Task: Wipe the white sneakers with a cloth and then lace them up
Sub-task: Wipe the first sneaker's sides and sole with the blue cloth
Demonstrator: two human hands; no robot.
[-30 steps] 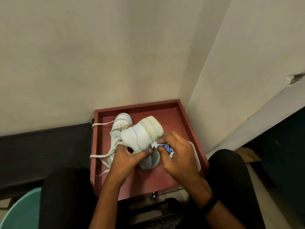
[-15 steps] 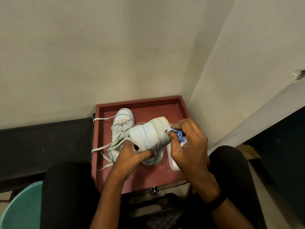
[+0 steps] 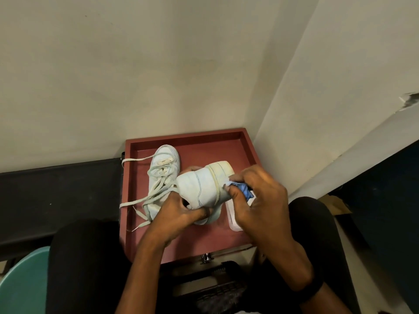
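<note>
Sneaker (image 3: 199,189) rotated, cloth (image 3: 246,192) shifted along it

Looks like a corner of somebody's home: 2 bare cream walls (image 3: 136,75), chipped paint (image 3: 409,101), a teal plastic tub (image 3: 23,283), red tray (image 3: 186,136).

cloth (image 3: 246,192) mostly hidden inside right hand (image 3: 260,201)

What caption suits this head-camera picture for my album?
Left hand holds a white sneaker over a red tray; right hand presses a blue cloth against it.
</note>
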